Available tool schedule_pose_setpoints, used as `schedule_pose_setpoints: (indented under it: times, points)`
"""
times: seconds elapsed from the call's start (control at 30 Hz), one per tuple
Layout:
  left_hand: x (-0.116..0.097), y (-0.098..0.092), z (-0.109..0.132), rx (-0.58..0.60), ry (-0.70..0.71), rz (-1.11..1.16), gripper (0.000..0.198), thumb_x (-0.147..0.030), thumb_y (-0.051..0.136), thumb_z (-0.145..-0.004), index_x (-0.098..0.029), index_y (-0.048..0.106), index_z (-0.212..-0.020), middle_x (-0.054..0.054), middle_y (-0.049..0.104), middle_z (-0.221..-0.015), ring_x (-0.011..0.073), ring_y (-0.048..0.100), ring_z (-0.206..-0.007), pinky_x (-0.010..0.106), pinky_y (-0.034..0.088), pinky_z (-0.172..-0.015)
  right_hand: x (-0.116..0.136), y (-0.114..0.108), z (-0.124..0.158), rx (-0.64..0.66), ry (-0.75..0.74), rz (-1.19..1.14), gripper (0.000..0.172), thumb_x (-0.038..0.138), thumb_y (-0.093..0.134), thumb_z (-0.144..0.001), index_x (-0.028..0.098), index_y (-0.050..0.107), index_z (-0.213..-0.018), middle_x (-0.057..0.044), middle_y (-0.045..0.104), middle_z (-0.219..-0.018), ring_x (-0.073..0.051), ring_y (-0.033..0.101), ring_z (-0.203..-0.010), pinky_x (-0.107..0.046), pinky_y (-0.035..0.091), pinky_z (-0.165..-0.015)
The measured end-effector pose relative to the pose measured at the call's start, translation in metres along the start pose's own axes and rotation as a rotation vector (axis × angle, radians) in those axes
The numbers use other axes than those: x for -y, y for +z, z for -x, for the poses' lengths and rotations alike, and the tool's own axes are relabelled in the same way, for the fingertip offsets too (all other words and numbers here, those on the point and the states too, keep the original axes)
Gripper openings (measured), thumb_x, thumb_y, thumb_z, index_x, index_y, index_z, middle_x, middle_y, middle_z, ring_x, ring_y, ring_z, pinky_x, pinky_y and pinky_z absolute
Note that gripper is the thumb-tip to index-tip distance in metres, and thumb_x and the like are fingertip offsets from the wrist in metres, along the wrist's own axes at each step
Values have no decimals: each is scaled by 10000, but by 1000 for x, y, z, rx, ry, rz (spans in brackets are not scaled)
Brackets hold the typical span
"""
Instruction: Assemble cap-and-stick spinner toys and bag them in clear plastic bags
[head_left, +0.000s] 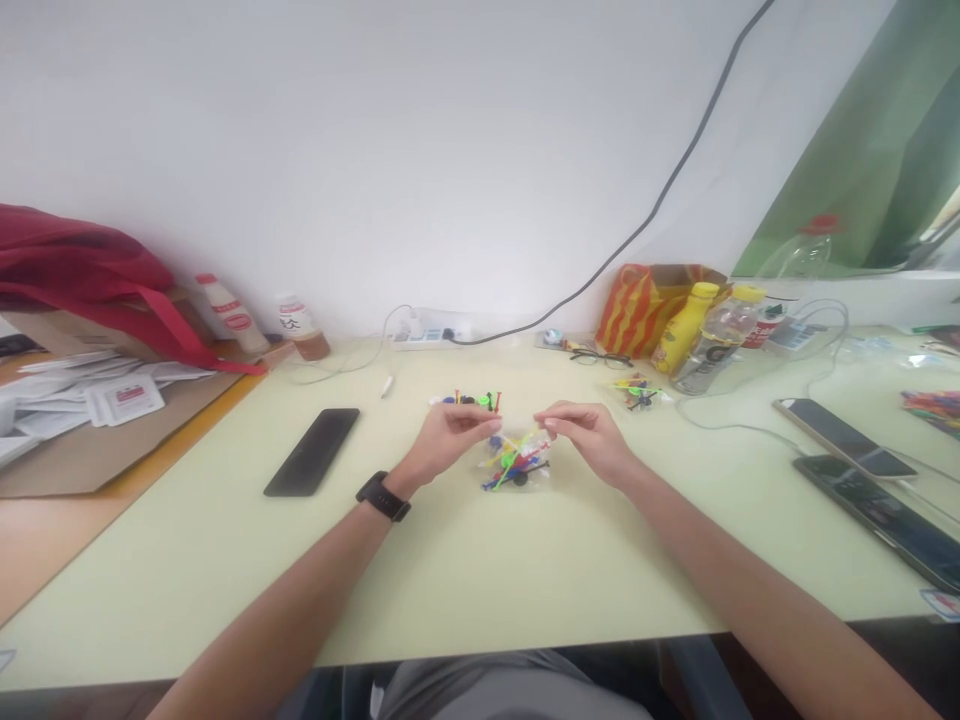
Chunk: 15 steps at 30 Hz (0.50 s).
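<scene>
Both my hands pinch the top corners of a clear plastic bag [537,478] holding small coloured plastic pieces [516,461] in green, yellow, red, blue and black. My left hand [454,440], with a black watch on its wrist, grips the left corner between thumb and fingertips. On the other corner, my right hand [589,438] is closed in a similar pinch. The bag hangs low at the table's middle; whether it touches the table I cannot tell. More coloured pieces [491,402] lie just behind my left fingers. A second small bag of pieces [637,391] rests farther back on the right.
A black phone [312,452] lies on the left of the pale table [450,590]. Two more phones, one a gold-edged phone [844,438], are at the right with cables. Bottles, a striped bag [628,310], glasses [600,357] and a power strip [427,340] line the wall.
</scene>
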<state>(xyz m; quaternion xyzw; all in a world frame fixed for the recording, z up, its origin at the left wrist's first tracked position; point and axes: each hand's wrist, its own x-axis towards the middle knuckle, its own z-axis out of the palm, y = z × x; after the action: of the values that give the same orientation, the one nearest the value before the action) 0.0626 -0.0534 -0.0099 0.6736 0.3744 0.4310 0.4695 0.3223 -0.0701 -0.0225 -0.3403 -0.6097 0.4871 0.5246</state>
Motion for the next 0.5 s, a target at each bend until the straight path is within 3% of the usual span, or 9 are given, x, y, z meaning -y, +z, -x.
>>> schedule_pose_setpoints:
  times: [0.17, 0.27, 0.37, 0.5]
  points:
    - [7, 1, -2, -42, 91, -132, 328, -399, 831, -830, -169, 815, -1064, 104, 807, -1015, 242, 744, -908, 345, 604, -844, 6, 3, 2, -9, -70, 266, 300, 427, 769, -868, 220, 811, -1081, -75, 745, -914, -222, 682, -831, -380, 552, -783]
    - [8, 0, -4, -28, 134, -243, 293, -433, 773, -880, -180, 815, -1023, 94, 802, -988, 232, 736, -883, 328, 603, -798, 6, 4, 2, -14, -109, 385, 267, 458, 727, -898, 214, 797, -979, -87, 758, -924, -236, 696, -841, -380, 559, -773]
    - [7, -1, -4, -29, 146, -306, 278, -453, 741, -904, -178, 786, -897, 73, 791, -902, 206, 724, -820, 292, 588, -737, 4, 5, 2, -21, -95, 373, 250, 454, 713, -907, 208, 755, -900, -64, 755, -862, -219, 692, -798, -362, 560, -760]
    - [7, -2, -4, -18, 115, -250, 280, -446, 749, -900, -167, 761, -915, 61, 774, -859, 189, 714, -781, 289, 586, -728, 1, 5, 1, -20, -49, 258, 224, 421, 741, -886, 202, 765, -927, -53, 748, -853, -202, 678, -778, -347, 553, -739]
